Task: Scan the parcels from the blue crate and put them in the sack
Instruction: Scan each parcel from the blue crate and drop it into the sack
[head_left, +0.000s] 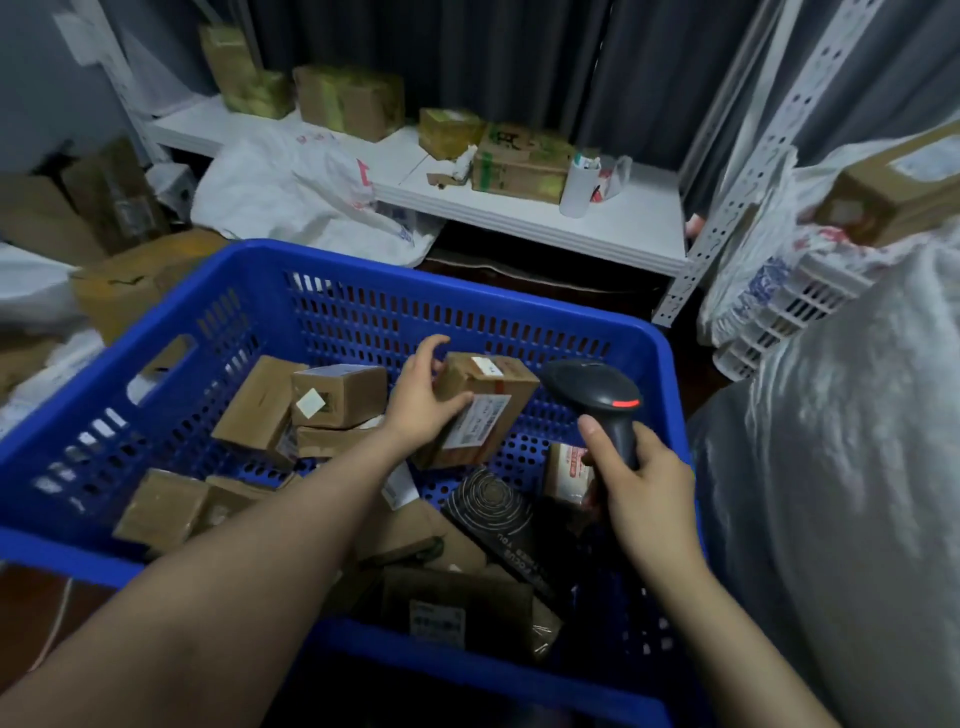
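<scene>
Several cardboard parcels jumbled in perforated blue plastic crate, lower centre. White shelf behind, upper centre, carries taped boxes; dark pleated curtain beyond. Left hand curled round labelled brown parcel, tilted, inside crate. Right hand clamped on black scanner grip, red light lit. Crinkled white sack at right edge.

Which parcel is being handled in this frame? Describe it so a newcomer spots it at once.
Look in the big blue crate at mid-frame. The brown cardboard box is the one the left hand grips, tilted above the loose parcels. Alone among them, its white label faces the black scanner in the right hand.
</scene>
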